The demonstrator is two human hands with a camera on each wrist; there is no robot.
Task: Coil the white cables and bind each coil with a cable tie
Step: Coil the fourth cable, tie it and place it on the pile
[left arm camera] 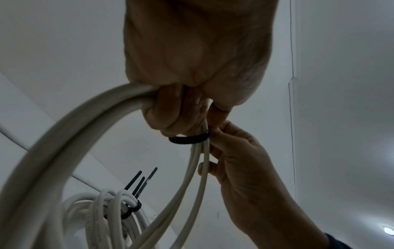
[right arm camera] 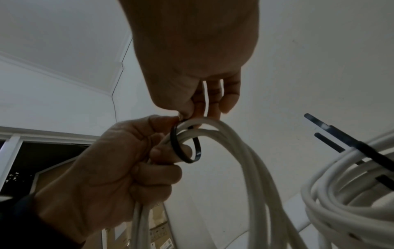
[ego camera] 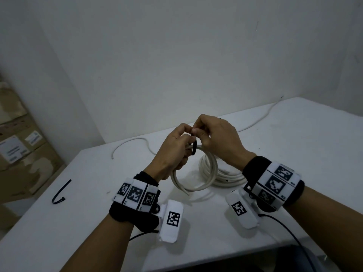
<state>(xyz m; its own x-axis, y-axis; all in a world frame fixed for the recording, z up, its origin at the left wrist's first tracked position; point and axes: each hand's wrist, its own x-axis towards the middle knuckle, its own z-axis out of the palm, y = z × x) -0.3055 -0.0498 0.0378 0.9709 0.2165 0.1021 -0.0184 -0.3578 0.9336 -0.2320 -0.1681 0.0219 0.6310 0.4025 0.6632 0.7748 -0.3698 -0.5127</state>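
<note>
My left hand [ego camera: 175, 148] grips the top of a white cable coil [ego camera: 196, 181], which it holds upright above the table. A black cable tie [ego camera: 194, 149] is looped loosely round the coil's strands just beside the left fingers. My right hand [ego camera: 198, 131] pinches the tie's ends on top of the coil. In the left wrist view the tie [left arm camera: 187, 139] crosses the strands under my left hand [left arm camera: 181, 109]. The right wrist view shows the tie [right arm camera: 185, 146] as an open ring round the coil [right arm camera: 245, 160], below my right hand [right arm camera: 198, 102].
Coils bound with black ties [ego camera: 222, 175] lie on the white table [ego camera: 294, 150] behind the held coil. Two loose white cables [ego camera: 133, 142] [ego camera: 261, 116] trail toward the back. A spare black tie [ego camera: 60, 191] lies front left. Cardboard boxes [ego camera: 19, 146] stand left of the table.
</note>
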